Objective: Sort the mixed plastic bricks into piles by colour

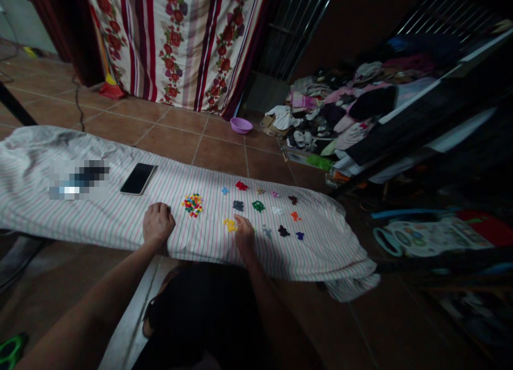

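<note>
Several small yellow pieces point(229, 225) (bright, loosely heaped) lie just beside the right hand point(245, 233), whose grip I cannot tell.

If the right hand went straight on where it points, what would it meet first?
Probably the dark grey pile, just ahead of the right hand; the yellow pile sits close on its left, though depth leaves contact there unclear.

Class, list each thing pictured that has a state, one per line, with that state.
Left hand: curled, resting on the striped cloth
Right hand: at the yellow pieces; whether its grip holds one is unclear
Mixed pieces: several colours lying together
Other pieces: separate clusters by colour
Phone: flat, screen dark
Striped cloth: spread, wrinkled
Purple basin: upright on the floor
Flowered curtain: hanging
Clothes: heaped
</note>
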A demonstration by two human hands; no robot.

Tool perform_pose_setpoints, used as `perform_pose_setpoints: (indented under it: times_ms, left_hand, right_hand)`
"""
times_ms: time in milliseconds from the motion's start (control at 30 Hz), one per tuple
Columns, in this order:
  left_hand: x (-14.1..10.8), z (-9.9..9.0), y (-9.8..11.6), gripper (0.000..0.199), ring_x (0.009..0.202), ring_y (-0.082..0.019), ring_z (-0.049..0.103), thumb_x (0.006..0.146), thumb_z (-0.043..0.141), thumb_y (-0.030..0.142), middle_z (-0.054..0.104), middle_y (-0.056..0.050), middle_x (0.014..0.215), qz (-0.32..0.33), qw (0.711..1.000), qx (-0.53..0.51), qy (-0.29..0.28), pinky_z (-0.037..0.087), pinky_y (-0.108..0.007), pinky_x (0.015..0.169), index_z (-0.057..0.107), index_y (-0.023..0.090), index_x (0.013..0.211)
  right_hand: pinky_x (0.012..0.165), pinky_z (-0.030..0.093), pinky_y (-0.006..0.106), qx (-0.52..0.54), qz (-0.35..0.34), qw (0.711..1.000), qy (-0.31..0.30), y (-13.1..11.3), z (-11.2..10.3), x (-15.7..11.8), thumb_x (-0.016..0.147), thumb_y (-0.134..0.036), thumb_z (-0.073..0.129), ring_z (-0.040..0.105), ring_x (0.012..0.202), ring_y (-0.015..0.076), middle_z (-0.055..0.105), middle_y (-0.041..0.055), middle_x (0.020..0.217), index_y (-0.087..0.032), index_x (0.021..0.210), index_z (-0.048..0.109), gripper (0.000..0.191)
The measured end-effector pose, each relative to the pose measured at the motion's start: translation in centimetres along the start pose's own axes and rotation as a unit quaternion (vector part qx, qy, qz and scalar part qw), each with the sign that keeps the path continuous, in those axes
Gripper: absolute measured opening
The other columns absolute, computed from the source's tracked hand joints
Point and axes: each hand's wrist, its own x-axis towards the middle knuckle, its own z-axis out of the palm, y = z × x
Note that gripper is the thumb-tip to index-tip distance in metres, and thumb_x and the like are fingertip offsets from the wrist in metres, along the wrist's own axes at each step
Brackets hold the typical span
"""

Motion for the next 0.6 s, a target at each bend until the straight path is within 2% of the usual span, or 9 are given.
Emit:
perform_pose_setpoints:
  times_ms: [200,600]
  left_hand:
    - [0.0,0.1,0.0,0.015,0.094,-0.028,0.052,0.081,0.047,0.023,0.06,-0.012,0.091,-0.005,1.0,0.005,0.002,0.039,-0.038,0.078,0.058,0.016,0.088]
    - [0.0,0.0,0.1,0.014,0.094,-0.028,0.052,0.081,0.047,0.022,0.06,-0.012,0.091,-0.004,1.0,0.001,-0.002,0.04,-0.039,0.079,0.058,0.016,0.088]
  right_hand:
    - [0.104,0.044,0.04,0.021,0.031,0.999,0.013,0.7,0.0,-0.8,0.084,-0.02,0.033,0.057,0.115,0.0209,0.065,0.0103,0.119,-0.016,0.115,0.065,0.046]
    - [0.112,0.035,0.042,0.099,0.084,0.992,-0.011,0.3,2.3,-1.0,0.088,-0.029,0.035,0.049,0.128,0.0207,0.056,0.0113,0.135,-0.016,0.126,0.058,0.046]
